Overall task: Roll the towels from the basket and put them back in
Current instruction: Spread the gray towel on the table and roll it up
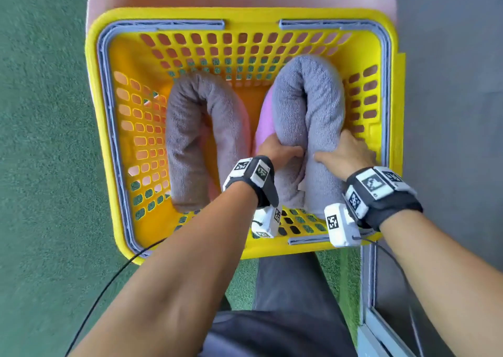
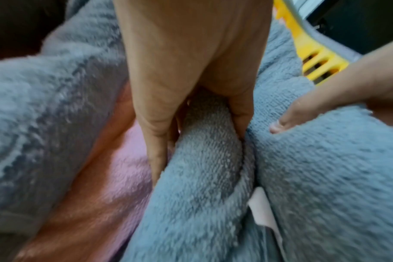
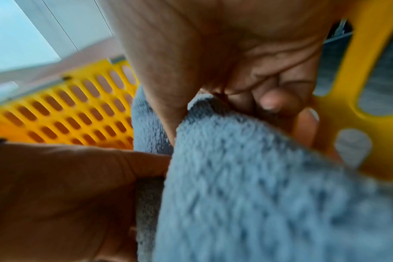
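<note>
Grey terry, rolled and bent into an arch, the right-hand rolled grey towel point(image 1: 307, 106) stands inside the yellow perforated plastic basket point(image 1: 128, 144), and both hands are on it. The head view alone gives the layout: a second rolled grey towel point(image 1: 196, 128) arched left of the fingers, pink cloth point(image 1: 262, 122) wedged between the two. The left wrist view adds a small white label point(image 2: 261, 207) tucked in the fold below the fingertips. The left hand point(image 1: 277, 149) grips the towel's left leg, thumb in the crease, fingers point(image 2: 156, 141) pressed together down the outer side. The right hand point(image 1: 345, 152) wraps the right leg, thumb lying on top; in its wrist view the fingers point(image 3: 271, 101) curl round the towel beside the basket wall.
</note>
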The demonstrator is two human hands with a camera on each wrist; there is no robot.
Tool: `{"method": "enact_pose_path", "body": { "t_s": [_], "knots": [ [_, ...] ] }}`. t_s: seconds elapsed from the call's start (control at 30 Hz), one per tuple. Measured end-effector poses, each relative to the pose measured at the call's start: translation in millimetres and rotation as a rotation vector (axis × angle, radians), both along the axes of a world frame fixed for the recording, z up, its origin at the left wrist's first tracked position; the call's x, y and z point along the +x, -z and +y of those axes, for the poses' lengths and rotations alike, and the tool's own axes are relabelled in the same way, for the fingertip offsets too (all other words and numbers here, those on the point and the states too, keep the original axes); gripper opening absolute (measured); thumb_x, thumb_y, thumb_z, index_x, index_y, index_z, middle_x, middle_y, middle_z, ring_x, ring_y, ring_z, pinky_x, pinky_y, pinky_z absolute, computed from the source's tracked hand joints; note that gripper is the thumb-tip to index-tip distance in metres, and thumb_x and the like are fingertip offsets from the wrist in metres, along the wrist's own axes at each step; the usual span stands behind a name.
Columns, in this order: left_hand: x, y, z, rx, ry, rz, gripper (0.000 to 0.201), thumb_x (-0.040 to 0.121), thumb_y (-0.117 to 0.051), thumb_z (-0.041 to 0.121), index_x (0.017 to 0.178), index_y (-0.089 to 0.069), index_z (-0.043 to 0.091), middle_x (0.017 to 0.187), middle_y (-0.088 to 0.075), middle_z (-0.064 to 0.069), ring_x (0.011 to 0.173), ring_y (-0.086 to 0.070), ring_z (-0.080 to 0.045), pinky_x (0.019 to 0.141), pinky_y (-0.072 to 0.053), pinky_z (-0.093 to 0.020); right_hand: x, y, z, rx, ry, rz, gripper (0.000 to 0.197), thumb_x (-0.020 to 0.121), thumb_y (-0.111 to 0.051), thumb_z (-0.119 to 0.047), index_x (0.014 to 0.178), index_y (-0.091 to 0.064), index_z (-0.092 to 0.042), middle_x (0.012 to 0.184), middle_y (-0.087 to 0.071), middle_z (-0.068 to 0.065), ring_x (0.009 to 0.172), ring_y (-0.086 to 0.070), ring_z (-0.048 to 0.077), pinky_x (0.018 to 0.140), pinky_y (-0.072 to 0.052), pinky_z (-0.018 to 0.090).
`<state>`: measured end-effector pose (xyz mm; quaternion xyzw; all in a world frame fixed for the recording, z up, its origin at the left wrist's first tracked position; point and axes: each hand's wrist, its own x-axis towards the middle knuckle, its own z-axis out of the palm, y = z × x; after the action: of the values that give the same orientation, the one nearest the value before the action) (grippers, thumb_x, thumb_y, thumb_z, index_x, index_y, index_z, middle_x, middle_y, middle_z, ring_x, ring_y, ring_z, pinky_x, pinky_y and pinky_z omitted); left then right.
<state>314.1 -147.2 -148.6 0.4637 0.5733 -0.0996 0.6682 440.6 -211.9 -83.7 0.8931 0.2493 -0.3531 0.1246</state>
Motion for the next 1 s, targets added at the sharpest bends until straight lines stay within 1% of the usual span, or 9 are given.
{"method": "enact_pose_path", "body": {
  "t_s": [0.1, 0.23, 0.43, 0.6, 0.7, 0.77, 0.83, 0.9, 1.0],
  "knots": [
    [-42, -39, 23, 0.097, 0.039, 0.047, 0.057, 0.05, -0.071, 0.042, 0.101, -0.066, 0.017, 0.095, -0.071, -0.003, 0.088, -0.067, -0.02, 0.081, -0.056, -0.038, -19, -27, 2, 0.136, 0.001, 0.097, 0.053, 0.071, -0.069, -0.046, 0.112, -0.051, -0.017, 0.118, -0.061, 0.015, 0.105, -0.056, 0.037, 0.083, -0.046, 0.04],
    [-117, -74, 53, 0.306, 0.09, 0.364, 0.057, 0.074, -0.07, 0.034, 0.116, -0.044, 0.006, 0.115, -0.058, -0.016, 0.103, -0.057, -0.036, 0.081, -0.047, -0.037, -70, -25, 29, 0.222, -0.03, 0.295, 0.048, 0.069, -0.072, -0.043, 0.107, -0.055, -0.018, 0.11, -0.064, 0.007, 0.101, -0.06, 0.03, 0.079, -0.048, 0.036],
    [-158, -55, 67, 0.281, 0.035, 0.556, 0.073, 0.086, -0.058, 0.019, 0.144, -0.016, 0.005, 0.131, -0.05, -0.02, 0.12, -0.049, -0.038, 0.094, -0.036, -0.044, -139, 30, 68, 0.162, 0.006, 0.393, 0.059, 0.07, -0.071, -0.041, 0.116, -0.051, -0.011, 0.121, -0.06, 0.018, 0.106, -0.059, 0.038, 0.086, -0.051, 0.042],
    [-145, -43, 63, 0.21, -0.093, 0.508, 0.071, 0.086, -0.053, 0.015, 0.143, -0.012, 0.001, 0.136, -0.043, -0.026, 0.121, -0.046, -0.043, 0.099, -0.037, -0.042, -132, 48, 68, 0.078, -0.002, 0.447, 0.054, 0.083, -0.063, -0.032, 0.127, -0.047, -0.005, 0.128, -0.055, 0.019, 0.115, -0.054, 0.035, 0.086, -0.042, 0.032],
    [-128, -60, 58, 0.638, -0.122, 0.48, 0.066, 0.08, -0.051, 0.018, 0.14, -0.029, 0.003, 0.13, -0.043, -0.023, 0.119, -0.042, -0.041, 0.101, -0.03, -0.042, -88, 56, 62, 0.145, 0.107, 0.365, 0.051, 0.083, -0.056, -0.024, 0.133, -0.05, -0.011, 0.129, -0.057, 0.016, 0.116, -0.055, 0.032, 0.096, -0.044, 0.035],
    [-99, -68, 49, 0.879, -0.14, 0.269, 0.046, 0.079, -0.049, 0.019, 0.122, -0.049, 0.003, 0.115, -0.053, -0.019, 0.106, -0.049, -0.037, 0.094, -0.034, -0.04, -58, 66, 53, 0.113, 0.112, 0.284, 0.044, 0.089, -0.049, -0.018, 0.132, -0.054, -0.009, 0.132, -0.055, 0.016, 0.12, -0.052, 0.032, 0.098, -0.042, 0.033],
    [-58, -58, 35, 0.717, -0.043, 0.064, 0.033, 0.088, -0.051, 0.021, 0.116, -0.055, 0.005, 0.11, -0.059, -0.016, 0.104, -0.054, -0.034, 0.09, -0.038, -0.038, -38, 81, 43, 0.06, 0.104, 0.317, 0.037, 0.097, -0.04, -0.013, 0.13, -0.054, -0.002, 0.132, -0.054, 0.018, 0.116, -0.053, 0.028, 0.083, -0.046, 0.026],
    [-23, -31, 25, 0.363, 0.005, 0.095, 0.043, 0.095, -0.049, 0.033, 0.127, -0.05, 0.005, 0.122, -0.059, -0.019, 0.116, -0.052, -0.034, 0.092, -0.035, -0.033, -31, 98, 39, 0.032, 0.211, 0.419, 0.039, 0.1, -0.04, -0.021, 0.129, -0.053, 0.0, 0.129, -0.055, 0.019, 0.102, -0.052, 0.02, 0.067, -0.041, 0.017],
    [-2, 14, 20, 0.035, -0.086, 0.22, 0.053, 0.105, -0.026, 0.033, 0.144, -0.029, -0.003, 0.14, -0.044, -0.025, 0.129, -0.042, -0.034, 0.099, -0.03, -0.032, -25, 127, 38, 0.084, 0.357, 0.432, 0.072, 0.089, -0.038, -0.06, 0.128, -0.056, -0.002, 0.114, -0.06, 0.013, 0.102, -0.057, 0.025, 0.093, -0.047, 0.033]
  ]
}}
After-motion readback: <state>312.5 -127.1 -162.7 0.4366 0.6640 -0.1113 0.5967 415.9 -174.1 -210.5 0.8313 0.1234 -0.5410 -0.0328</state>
